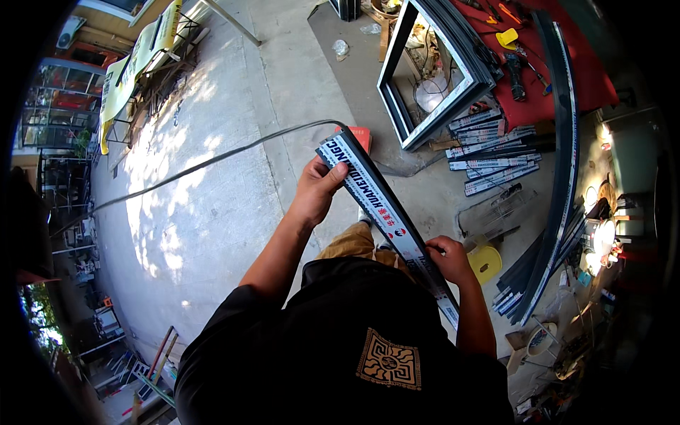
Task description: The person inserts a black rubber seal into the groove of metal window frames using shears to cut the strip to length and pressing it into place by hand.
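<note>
Across the front of my body slants a dark window-frame profile with a white printed protective film along its face. My left hand is closed round its far end, thumb pressed on the film. Nearer my body, my right hand grips the same profile along its right edge, fingers curled. A long dark strip runs from beside the profile's far end away to the left; whether it joins the profile I cannot tell. Behind that end, a red box-like object is partly covered.
Assembled window frames lean ahead right, beside a red-covered table with a power drill. Cut profiles lie stacked on the floor. A long profile stretches down the right. Near my right hand stands a yellow stool.
</note>
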`<action>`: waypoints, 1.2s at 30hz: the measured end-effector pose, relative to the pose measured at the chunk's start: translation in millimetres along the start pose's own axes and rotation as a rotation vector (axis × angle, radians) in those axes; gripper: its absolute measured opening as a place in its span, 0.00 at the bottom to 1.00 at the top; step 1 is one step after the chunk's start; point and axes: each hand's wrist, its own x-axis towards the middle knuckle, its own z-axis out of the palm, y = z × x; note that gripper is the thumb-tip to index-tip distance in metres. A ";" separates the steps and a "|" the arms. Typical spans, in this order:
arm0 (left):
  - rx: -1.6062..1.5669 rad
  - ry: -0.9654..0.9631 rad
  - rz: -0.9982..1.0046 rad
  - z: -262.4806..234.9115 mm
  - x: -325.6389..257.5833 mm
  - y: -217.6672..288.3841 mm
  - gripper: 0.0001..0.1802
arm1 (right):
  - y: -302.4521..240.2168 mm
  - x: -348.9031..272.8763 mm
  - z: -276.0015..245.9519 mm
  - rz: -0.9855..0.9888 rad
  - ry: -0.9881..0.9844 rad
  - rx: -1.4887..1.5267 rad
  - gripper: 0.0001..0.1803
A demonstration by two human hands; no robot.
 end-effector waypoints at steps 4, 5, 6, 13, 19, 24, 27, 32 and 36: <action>-0.010 -0.009 0.006 -15.7 -21.3 3.6 0.19 | -7.1 -6.0 20.5 -0.021 0.013 -0.030 0.11; -0.005 -0.006 0.011 -20.8 -26.1 2.7 0.19 | -9.7 -10.6 24.9 -0.031 0.013 -0.059 0.11; -0.016 0.003 0.013 -26.3 -30.6 1.9 0.19 | -11.5 -14.6 26.4 -0.022 -0.001 -0.062 0.10; -0.040 0.023 -0.010 -85.4 -68.2 5.3 0.15 | 4.1 -35.4 74.2 0.080 -0.068 -0.191 0.10; -0.031 -0.015 -0.052 -125.6 -94.1 2.1 0.16 | 23.1 -56.2 113.8 0.054 -0.100 -0.375 0.10; -0.074 -0.124 -0.080 -144.5 -123.9 12.3 0.16 | -77.4 -24.9 146.1 0.026 -0.022 -0.122 0.12; -0.076 -0.166 -0.090 -159.1 -127.8 17.9 0.16 | -89.5 -7.4 173.4 -0.150 0.013 -0.163 0.11; -0.082 -0.146 -0.085 -174.7 -147.1 11.5 0.15 | -130.8 -3.1 186.5 -0.205 -0.002 -0.268 0.11; -0.092 -0.096 -0.070 -186.3 -152.2 7.3 0.18 | -95.1 -18.1 195.1 -0.141 -0.018 -0.257 0.13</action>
